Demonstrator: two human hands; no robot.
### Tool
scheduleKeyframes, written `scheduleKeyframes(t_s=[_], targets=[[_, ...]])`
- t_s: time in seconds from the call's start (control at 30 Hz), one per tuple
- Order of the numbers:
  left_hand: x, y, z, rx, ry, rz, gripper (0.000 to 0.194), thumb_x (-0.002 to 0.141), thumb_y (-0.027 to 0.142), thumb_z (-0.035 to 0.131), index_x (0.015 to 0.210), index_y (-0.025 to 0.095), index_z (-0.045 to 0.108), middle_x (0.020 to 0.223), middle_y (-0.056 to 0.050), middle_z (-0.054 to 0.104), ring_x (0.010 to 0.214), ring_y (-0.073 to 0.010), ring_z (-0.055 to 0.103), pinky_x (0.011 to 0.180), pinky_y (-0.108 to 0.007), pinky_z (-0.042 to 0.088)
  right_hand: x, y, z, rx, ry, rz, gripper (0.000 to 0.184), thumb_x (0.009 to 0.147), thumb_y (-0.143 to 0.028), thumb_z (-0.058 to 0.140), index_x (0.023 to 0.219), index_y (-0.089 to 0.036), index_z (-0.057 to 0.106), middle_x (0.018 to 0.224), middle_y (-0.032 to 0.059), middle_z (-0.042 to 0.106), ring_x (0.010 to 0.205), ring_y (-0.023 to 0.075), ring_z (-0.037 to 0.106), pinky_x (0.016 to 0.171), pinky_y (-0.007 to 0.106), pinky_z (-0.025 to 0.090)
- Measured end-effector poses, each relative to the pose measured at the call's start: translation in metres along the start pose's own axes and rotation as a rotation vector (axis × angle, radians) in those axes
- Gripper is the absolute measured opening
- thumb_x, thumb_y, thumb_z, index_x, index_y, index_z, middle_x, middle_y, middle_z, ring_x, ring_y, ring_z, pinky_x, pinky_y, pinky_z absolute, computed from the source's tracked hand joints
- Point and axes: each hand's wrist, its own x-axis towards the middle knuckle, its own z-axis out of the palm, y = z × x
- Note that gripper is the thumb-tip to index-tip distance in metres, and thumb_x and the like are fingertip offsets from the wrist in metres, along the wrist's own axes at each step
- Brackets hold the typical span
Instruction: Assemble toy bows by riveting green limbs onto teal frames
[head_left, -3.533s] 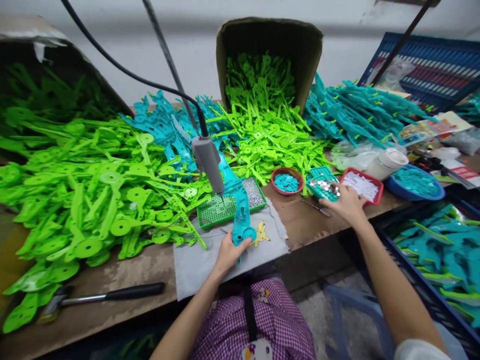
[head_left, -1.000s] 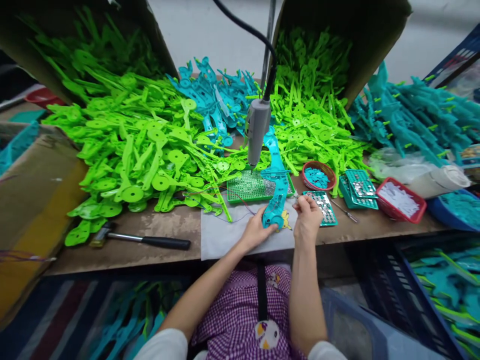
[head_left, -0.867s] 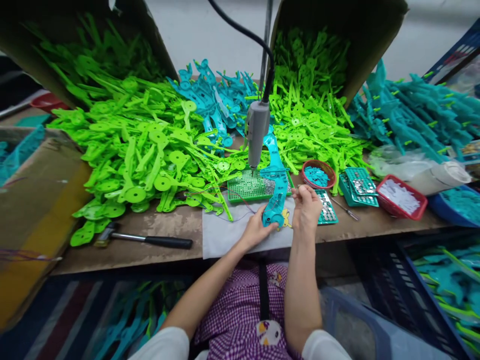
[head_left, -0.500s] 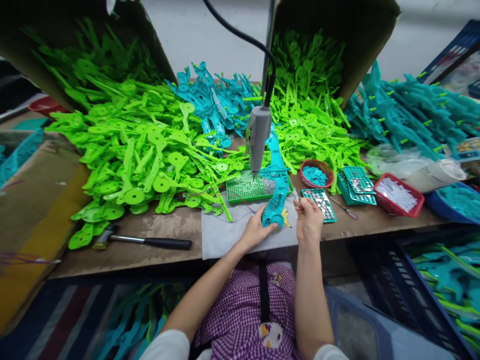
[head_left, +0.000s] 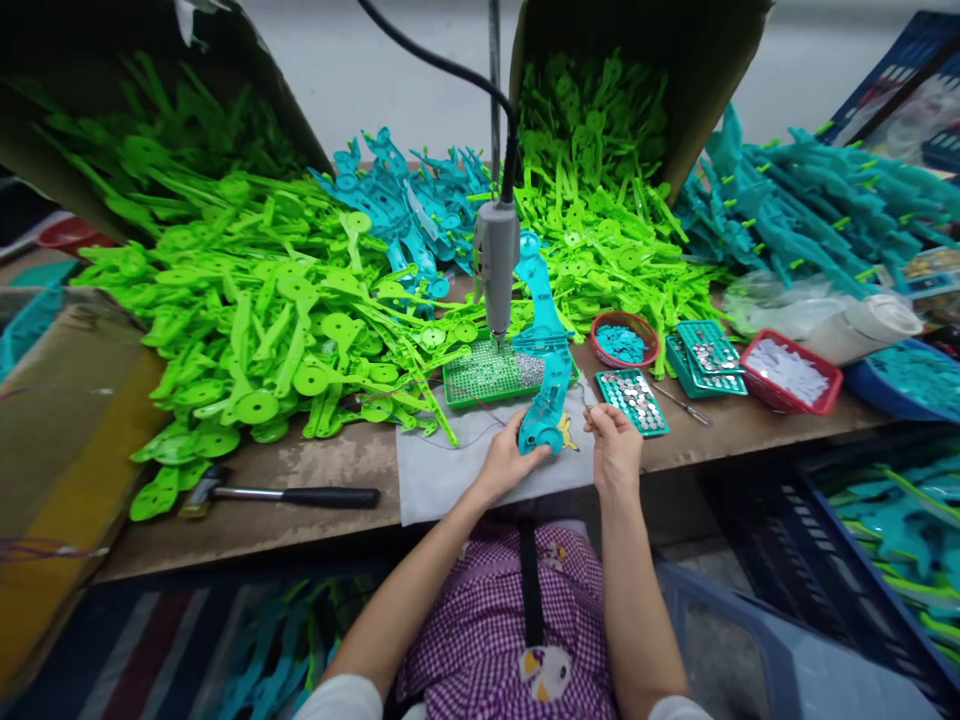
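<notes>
My left hand (head_left: 510,462) is closed around the lower end of a long teal plastic part (head_left: 553,375), holding it tilted upright over a grey cloth (head_left: 442,480). The part's round lower end lies by my thumb, and its upper end reaches up beside the electric screwdriver (head_left: 497,265), which hangs from above. To the right of the part, my right hand (head_left: 616,445) is pinched. A small thin thing shows at its fingertips, too small to name. Behind the part sits a green perforated tray (head_left: 469,385) of small metal pieces.
Heaps of lime-green plastic parts (head_left: 285,310) cover the back. A hammer (head_left: 300,494) lies at left. On the right are a tray of silver discs (head_left: 660,425), a basket of teal pieces (head_left: 600,350), a red basket of white pieces (head_left: 832,395) and a small screwdriver (head_left: 686,407).
The view has shifted slightly. My right hand has come a little lower, and a thin thing now shows at its fingertips. My left hand still holds the teal part.
</notes>
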Motion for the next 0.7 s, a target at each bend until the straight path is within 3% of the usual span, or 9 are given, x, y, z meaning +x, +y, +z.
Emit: scheduleKeyframes(t_s=[0.1,0.23,0.4,0.5,0.7], targets=[[0.001,-0.001,0.0,0.013,0.003,-0.006,0.064,0.072,0.03,0.073,0.129,0.014,0.048,0.121,-0.01,0.064,0.107,-0.0246,0.062,0.094,-0.036,0.048,0.007,-0.002,-0.02,-0.215,0.034,-0.099,0.024,0.066,-0.038,0.073,0.073,-0.016,0.065,0.063,-0.0027,0.06,0.057,0.0108,0.052,0.063,0.026,0.043],[0.001,-0.003,0.0,0.041,0.013,-0.003,0.065,0.071,0.031,0.074,0.129,0.015,0.049,0.121,-0.01,0.064,0.108,-0.0254,0.061,0.095,-0.037,0.048,0.029,-0.008,-0.054,-0.71,0.127,-0.312,0.024,0.074,-0.04,0.063,0.075,-0.016,0.067,0.068,0.0026,0.065,0.065,0.0168,0.058,0.072,0.032,0.043],[0.001,-0.003,0.0,0.037,-0.005,-0.002,0.066,0.072,0.031,0.073,0.13,0.015,0.048,0.12,-0.01,0.065,0.105,-0.025,0.062,0.093,-0.037,0.049,0.064,-0.012,-0.076,-1.224,0.158,-0.48,0.022,0.08,-0.033,0.053,0.077,-0.017,0.068,0.073,0.0052,0.07,0.07,0.0197,0.061,0.085,0.04,0.031],[0.001,-0.003,0.0,0.021,-0.01,0.001,0.067,0.072,0.031,0.074,0.131,0.014,0.048,0.121,-0.011,0.064,0.107,-0.0253,0.062,0.094,-0.037,0.049,0.079,-0.01,-0.08,-1.367,0.1,-0.489,0.025,0.082,-0.032,0.049,0.078,-0.018,0.068,0.081,0.0062,0.072,0.074,0.0205,0.06,0.084,0.039,0.025],[0.001,-0.005,0.0,-0.01,-0.018,0.007,0.068,0.07,0.032,0.075,0.13,0.014,0.048,0.121,-0.011,0.064,0.108,-0.0257,0.062,0.095,-0.038,0.049,0.097,-0.011,-0.091,-1.433,0.007,-0.483,0.031,0.088,-0.037,0.045,0.084,-0.019,0.07,0.091,0.0071,0.072,0.08,0.0212,0.059,0.081,0.038,0.022]])
